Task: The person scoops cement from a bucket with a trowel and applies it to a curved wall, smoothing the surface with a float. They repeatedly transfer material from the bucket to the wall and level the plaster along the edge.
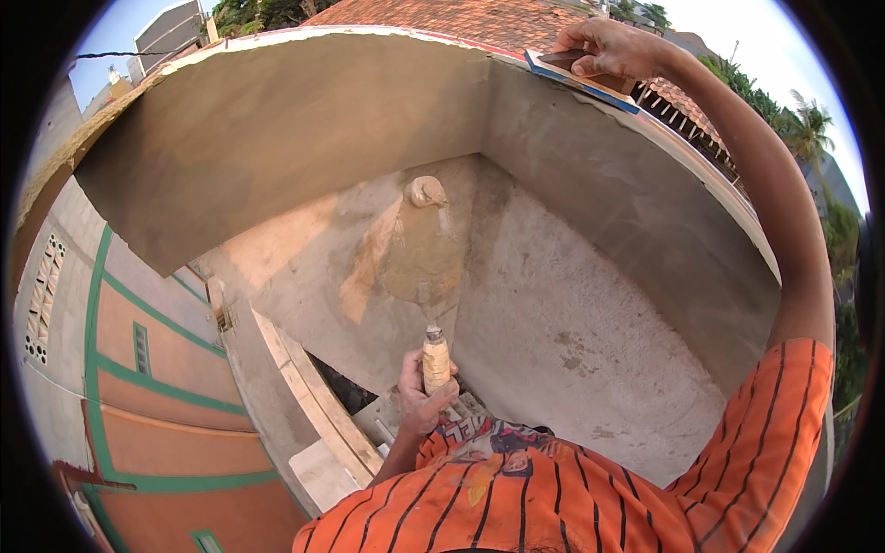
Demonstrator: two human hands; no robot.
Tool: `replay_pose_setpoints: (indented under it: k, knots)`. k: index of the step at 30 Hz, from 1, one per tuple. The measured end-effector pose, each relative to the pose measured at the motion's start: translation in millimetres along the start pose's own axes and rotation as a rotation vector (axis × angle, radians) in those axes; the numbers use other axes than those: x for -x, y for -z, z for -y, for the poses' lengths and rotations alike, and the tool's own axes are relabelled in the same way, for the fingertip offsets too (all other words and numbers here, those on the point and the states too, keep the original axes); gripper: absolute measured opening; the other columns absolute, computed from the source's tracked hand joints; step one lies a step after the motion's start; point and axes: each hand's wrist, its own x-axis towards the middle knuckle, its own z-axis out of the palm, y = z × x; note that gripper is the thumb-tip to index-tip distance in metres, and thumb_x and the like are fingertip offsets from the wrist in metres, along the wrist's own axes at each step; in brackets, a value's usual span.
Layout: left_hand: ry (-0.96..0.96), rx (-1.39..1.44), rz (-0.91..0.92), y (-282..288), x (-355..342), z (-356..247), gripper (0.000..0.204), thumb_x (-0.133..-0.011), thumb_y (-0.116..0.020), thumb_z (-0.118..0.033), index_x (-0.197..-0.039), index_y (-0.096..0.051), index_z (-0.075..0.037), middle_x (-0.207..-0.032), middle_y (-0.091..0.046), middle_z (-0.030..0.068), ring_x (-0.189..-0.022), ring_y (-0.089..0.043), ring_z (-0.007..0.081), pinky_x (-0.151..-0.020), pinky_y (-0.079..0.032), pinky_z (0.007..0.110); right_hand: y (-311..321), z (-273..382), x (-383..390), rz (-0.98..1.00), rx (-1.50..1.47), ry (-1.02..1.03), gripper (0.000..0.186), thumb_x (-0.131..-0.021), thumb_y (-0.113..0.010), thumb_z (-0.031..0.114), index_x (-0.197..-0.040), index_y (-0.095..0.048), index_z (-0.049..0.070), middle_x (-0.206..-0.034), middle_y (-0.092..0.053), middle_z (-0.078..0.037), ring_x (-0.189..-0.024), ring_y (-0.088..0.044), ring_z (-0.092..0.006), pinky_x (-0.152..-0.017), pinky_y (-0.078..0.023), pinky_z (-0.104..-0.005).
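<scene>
My left hand [422,396], at the lower middle, is closed around a tan cylindrical handle [435,362] with a metal end at its top; the rest of that tool is hidden or cannot be told. My right arm reaches up to the top right, where my right hand [604,51] grips the dark handle of a flat wooden float [581,81] with a blue edge. The float lies at the top edge of the grey plastered wall [608,221] on the right. A lump of wet mortar [426,192] sits on the sloped concrete surface [535,323] below the wall corner.
The plastered wall [277,111] continues across the back, with tiled roofs [433,17] and trees beyond. Wooden planks [309,392] lie at lower left beside a dark gap [336,382]. Past the left edge stands an orange building [157,350] with green trim, at a drop.
</scene>
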Motion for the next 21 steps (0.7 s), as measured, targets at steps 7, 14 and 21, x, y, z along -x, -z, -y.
replay_pose_setpoints:
  k: [7,14,21]
  knots:
    - [0.02,-0.039,-0.003,-14.7,-3.9,-10.1,0.064,-0.083,-0.075,-0.004,-0.136,-0.04,-0.001,-0.106,-0.061,0.0102,-0.073,-0.059,0.0093,-0.059,-0.051,0.024,-7.6,-9.1,-5.1,-0.108,0.462,-0.208,0.041,-0.089,-0.071,0.019,-0.126,-0.06,0.006,-0.119,-0.067,-0.014,-0.11,-0.063,-0.0332,-0.099,-0.048,-0.0458]
    - [-0.027,0.028,0.125,-54.2,-42.1,-30.4,0.063,-0.086,-0.072,-0.002,-0.138,-0.037,-0.001,-0.108,-0.059,0.0119,-0.069,-0.058,0.0092,-0.057,-0.05,0.024,46.3,81.5,46.6,-0.244,0.422,0.174,0.039,-0.089,-0.067,0.019,-0.127,-0.061,0.01,-0.12,-0.065,-0.012,-0.109,-0.063,-0.0347,-0.093,-0.051,-0.0468]
    - [-0.027,0.094,0.231,-100.6,-65.0,-51.7,0.064,-0.087,-0.071,-0.001,-0.14,-0.034,-0.002,-0.109,-0.058,0.011,-0.071,-0.058,0.0094,-0.057,-0.05,0.024,41.8,154.7,89.0,-0.181,0.493,0.236,0.038,-0.089,-0.065,0.017,-0.126,-0.062,0.015,-0.111,-0.063,-0.01,-0.103,-0.063,-0.0327,-0.082,-0.055,-0.046]
